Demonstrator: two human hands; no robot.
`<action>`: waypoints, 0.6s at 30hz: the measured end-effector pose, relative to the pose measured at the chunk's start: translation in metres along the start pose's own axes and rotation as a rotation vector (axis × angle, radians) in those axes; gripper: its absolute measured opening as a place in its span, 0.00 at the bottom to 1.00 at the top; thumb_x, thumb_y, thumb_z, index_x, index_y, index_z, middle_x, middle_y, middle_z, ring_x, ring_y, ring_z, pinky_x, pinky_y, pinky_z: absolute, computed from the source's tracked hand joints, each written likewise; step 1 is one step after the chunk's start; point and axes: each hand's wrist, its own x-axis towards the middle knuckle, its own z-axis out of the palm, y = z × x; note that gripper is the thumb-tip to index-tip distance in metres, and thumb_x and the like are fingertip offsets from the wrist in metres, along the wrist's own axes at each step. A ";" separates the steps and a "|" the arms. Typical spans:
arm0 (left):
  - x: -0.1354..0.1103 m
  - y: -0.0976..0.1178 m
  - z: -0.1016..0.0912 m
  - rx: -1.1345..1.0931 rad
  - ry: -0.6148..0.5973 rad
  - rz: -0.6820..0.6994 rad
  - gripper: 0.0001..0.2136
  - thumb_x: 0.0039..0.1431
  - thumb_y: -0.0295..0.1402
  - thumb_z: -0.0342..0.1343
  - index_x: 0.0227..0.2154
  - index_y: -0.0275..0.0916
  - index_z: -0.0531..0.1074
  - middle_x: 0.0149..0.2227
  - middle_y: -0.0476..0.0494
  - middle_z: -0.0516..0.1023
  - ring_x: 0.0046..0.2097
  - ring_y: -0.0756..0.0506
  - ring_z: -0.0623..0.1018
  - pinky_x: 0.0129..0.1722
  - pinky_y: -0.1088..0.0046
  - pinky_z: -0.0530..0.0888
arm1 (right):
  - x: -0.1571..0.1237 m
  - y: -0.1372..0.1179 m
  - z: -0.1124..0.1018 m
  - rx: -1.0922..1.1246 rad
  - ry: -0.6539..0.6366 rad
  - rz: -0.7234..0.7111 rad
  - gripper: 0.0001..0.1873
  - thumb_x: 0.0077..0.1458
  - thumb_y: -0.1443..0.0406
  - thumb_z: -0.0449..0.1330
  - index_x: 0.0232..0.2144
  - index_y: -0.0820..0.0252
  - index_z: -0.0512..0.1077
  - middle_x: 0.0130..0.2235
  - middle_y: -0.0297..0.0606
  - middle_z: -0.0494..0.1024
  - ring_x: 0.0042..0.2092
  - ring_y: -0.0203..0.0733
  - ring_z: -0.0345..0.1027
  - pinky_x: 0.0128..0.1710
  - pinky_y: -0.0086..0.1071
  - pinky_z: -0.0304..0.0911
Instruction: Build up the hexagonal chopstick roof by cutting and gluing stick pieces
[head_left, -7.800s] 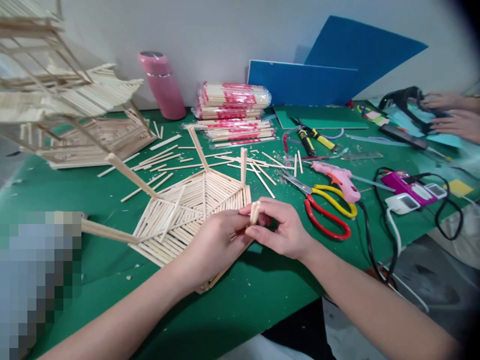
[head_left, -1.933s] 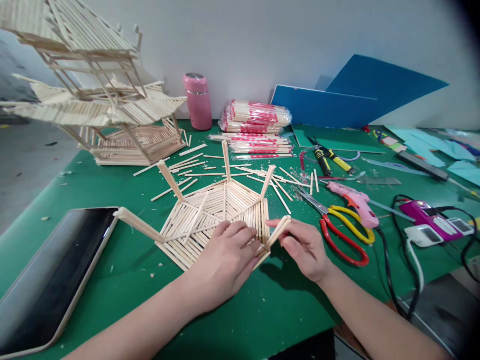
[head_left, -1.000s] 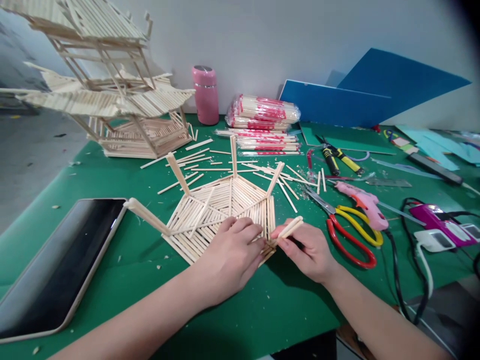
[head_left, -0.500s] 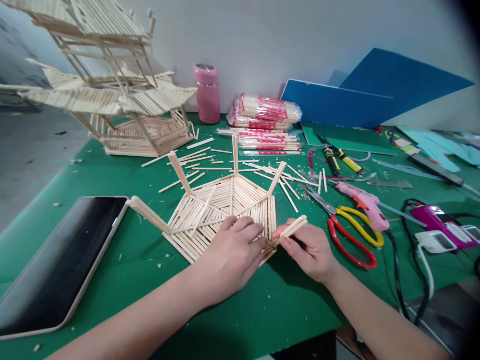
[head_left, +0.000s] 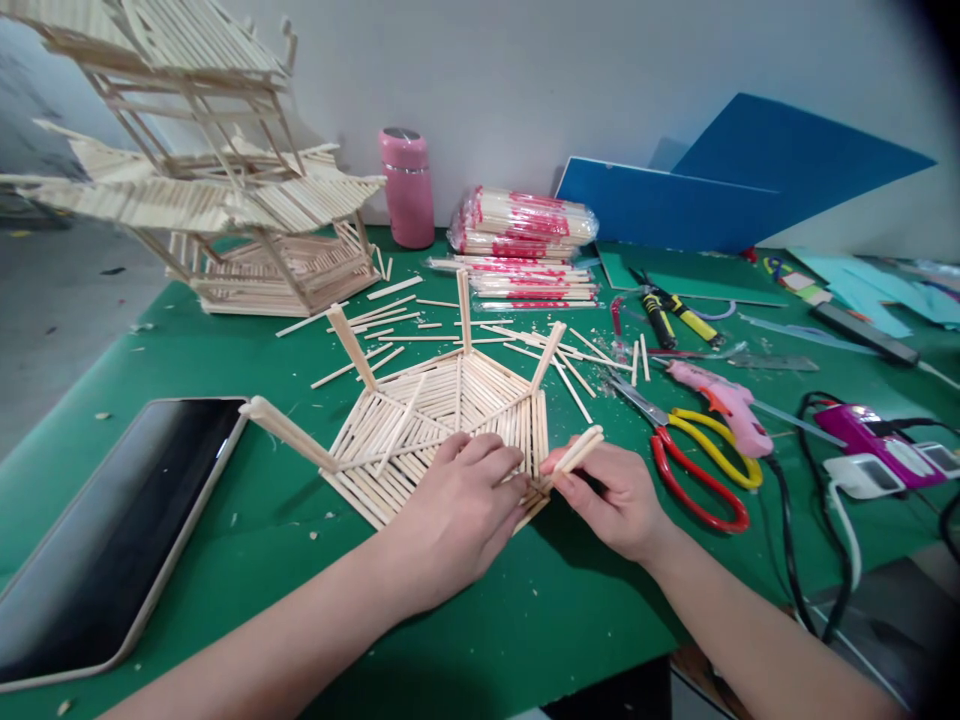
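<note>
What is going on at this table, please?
A person's left hand lies on a stick base, while the right hand pinches a post at the base's near right corner; whether that post is fixed does not show. Four other posts rise from the base. Scissors and a glue gun lie to the right; a stick house stands behind, left.

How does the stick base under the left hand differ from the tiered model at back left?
The tiered model stands tall with slatted roofs; the stick base is flat, with bare posts and no roof. The left hand rests on the stick base, while the tiered model stands untouched. Both are built from pale wooden sticks.
</note>
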 end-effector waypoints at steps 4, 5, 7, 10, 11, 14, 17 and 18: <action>0.001 0.000 -0.001 0.001 -0.004 -0.002 0.11 0.58 0.30 0.43 0.38 0.39 0.70 0.40 0.42 0.71 0.44 0.41 0.66 0.42 0.60 0.63 | -0.001 0.001 0.000 0.008 0.010 0.014 0.07 0.52 0.68 0.54 0.29 0.58 0.72 0.26 0.36 0.75 0.29 0.37 0.69 0.29 0.28 0.62; 0.001 0.000 0.000 0.001 -0.001 -0.002 0.11 0.58 0.30 0.43 0.38 0.39 0.70 0.40 0.42 0.71 0.44 0.41 0.66 0.42 0.60 0.63 | -0.002 0.001 0.000 0.010 0.012 0.015 0.06 0.51 0.68 0.54 0.29 0.59 0.72 0.26 0.36 0.75 0.29 0.37 0.68 0.29 0.28 0.62; 0.000 0.000 0.001 -0.002 0.009 -0.005 0.11 0.58 0.30 0.43 0.39 0.39 0.70 0.40 0.42 0.71 0.44 0.41 0.66 0.42 0.60 0.63 | -0.002 0.001 0.000 0.018 0.017 0.007 0.06 0.51 0.69 0.55 0.30 0.59 0.72 0.27 0.36 0.76 0.29 0.37 0.68 0.29 0.28 0.62; 0.001 0.000 0.001 -0.007 0.013 -0.005 0.11 0.59 0.31 0.43 0.38 0.39 0.70 0.39 0.42 0.71 0.44 0.41 0.66 0.42 0.60 0.63 | -0.001 0.000 0.000 0.030 0.018 0.001 0.06 0.51 0.69 0.55 0.30 0.60 0.73 0.26 0.37 0.76 0.29 0.36 0.68 0.29 0.28 0.62; 0.001 0.000 0.000 -0.008 0.009 -0.003 0.12 0.59 0.31 0.43 0.38 0.39 0.70 0.39 0.41 0.71 0.44 0.41 0.66 0.42 0.60 0.63 | -0.001 0.000 0.000 0.029 0.017 0.004 0.06 0.51 0.69 0.55 0.30 0.61 0.73 0.26 0.37 0.76 0.29 0.36 0.68 0.28 0.28 0.62; 0.002 0.001 -0.001 -0.009 -0.007 -0.005 0.12 0.59 0.31 0.42 0.39 0.39 0.70 0.40 0.41 0.71 0.44 0.41 0.66 0.42 0.60 0.63 | 0.000 0.000 0.000 0.038 0.018 0.004 0.06 0.51 0.69 0.56 0.30 0.62 0.73 0.26 0.38 0.76 0.29 0.36 0.68 0.29 0.28 0.62; 0.002 0.001 -0.001 -0.011 -0.010 -0.009 0.13 0.60 0.31 0.41 0.39 0.38 0.70 0.40 0.41 0.71 0.44 0.41 0.66 0.42 0.60 0.63 | 0.001 0.000 0.000 0.052 0.015 -0.003 0.05 0.50 0.69 0.56 0.30 0.63 0.73 0.27 0.38 0.76 0.29 0.35 0.67 0.29 0.28 0.62; 0.001 0.001 0.000 -0.012 -0.007 -0.008 0.12 0.60 0.31 0.41 0.38 0.38 0.70 0.40 0.41 0.70 0.44 0.41 0.66 0.42 0.60 0.63 | 0.001 0.001 0.000 0.054 0.015 -0.002 0.06 0.50 0.69 0.56 0.30 0.63 0.73 0.27 0.38 0.76 0.28 0.35 0.67 0.29 0.27 0.62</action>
